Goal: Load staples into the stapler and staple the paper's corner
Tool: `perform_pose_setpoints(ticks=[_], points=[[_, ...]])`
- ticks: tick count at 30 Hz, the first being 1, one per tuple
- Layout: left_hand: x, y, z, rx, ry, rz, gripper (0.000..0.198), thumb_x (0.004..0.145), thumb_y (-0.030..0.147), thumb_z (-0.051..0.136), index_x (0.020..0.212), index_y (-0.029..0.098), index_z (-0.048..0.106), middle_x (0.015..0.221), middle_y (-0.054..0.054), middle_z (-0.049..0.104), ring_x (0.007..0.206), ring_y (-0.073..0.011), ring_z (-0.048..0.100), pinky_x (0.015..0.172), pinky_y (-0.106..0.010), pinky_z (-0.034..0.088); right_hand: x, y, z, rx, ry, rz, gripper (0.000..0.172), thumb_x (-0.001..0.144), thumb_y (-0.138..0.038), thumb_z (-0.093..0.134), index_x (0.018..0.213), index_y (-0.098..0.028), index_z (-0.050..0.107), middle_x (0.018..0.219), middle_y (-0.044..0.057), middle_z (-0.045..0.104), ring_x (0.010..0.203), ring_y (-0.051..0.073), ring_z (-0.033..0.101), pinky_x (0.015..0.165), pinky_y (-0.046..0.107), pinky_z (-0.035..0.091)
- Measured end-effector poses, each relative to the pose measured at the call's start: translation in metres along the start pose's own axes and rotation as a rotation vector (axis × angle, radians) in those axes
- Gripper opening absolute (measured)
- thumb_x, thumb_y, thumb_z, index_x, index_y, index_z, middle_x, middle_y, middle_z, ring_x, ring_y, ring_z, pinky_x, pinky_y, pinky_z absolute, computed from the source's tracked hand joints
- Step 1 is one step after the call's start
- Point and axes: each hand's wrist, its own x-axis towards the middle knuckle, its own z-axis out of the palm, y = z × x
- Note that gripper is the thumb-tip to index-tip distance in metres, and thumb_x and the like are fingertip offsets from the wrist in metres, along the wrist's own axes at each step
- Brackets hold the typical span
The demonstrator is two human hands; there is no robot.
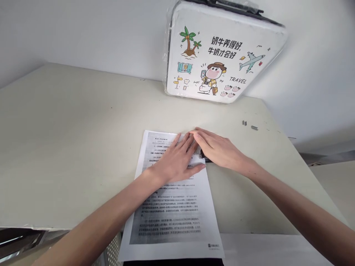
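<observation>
A printed sheet of paper [172, 207] lies on the pale table [69, 147], its near end hanging over the table's front edge. My left hand [174, 159] lies flat on the sheet's upper half, fingers stretched out. My right hand [219, 149] rests palm down at the sheet's upper right corner, fingers straight and touching the left hand's fingertips. Under the right hand's palm a small dark and silver object [204, 157] peeks out, possibly a stapler; most of it is hidden.
A white padded case [222, 51] with cartoon prints and "TRAVEL" leans against the wall at the back of the table. A few small metal bits [249, 125] lie on the table at the right. The table's right edge drops off near the right arm.
</observation>
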Motion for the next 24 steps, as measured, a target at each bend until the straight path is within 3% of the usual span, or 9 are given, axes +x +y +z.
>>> perform_pose_setpoints(ticks=[7,15,24], points=[[-0.0009,-0.0026,0.0054,0.009,-0.001,-0.011,0.085,0.106,0.068,0.033,0.168,0.012,0.018,0.177,-0.015,0.019,0.165,-0.0305,0.008,0.135,-0.052,0.003,0.0019,0.0003,0.0038,0.009,0.026,0.046,0.048,0.111,-0.043,0.020,0.115,-0.031,0.066,0.132,0.002,0.070,0.112,0.026,0.069,0.085,0.040,0.054],[-0.0019,-0.0022,0.0066,0.012,0.003,-0.013,0.086,0.106,0.068,0.032,0.169,0.012,0.015,0.177,-0.015,0.017,0.165,-0.0299,0.008,0.135,-0.052,0.003,0.0028,-0.0021,0.0026,0.006,0.025,0.060,0.047,0.111,-0.040,0.020,0.117,-0.032,0.067,0.125,0.001,0.073,0.104,0.024,0.071,0.083,0.040,0.055],[-0.0017,-0.0021,0.0067,0.011,0.015,-0.014,0.085,0.106,0.068,0.032,0.168,0.013,0.017,0.176,-0.015,0.021,0.165,-0.0301,0.009,0.134,-0.052,0.003,0.0045,0.0027,0.0085,-0.057,0.033,0.013,0.047,0.111,-0.037,0.021,0.125,-0.032,0.065,0.132,0.002,0.071,0.110,0.024,0.070,0.085,0.040,0.054]])
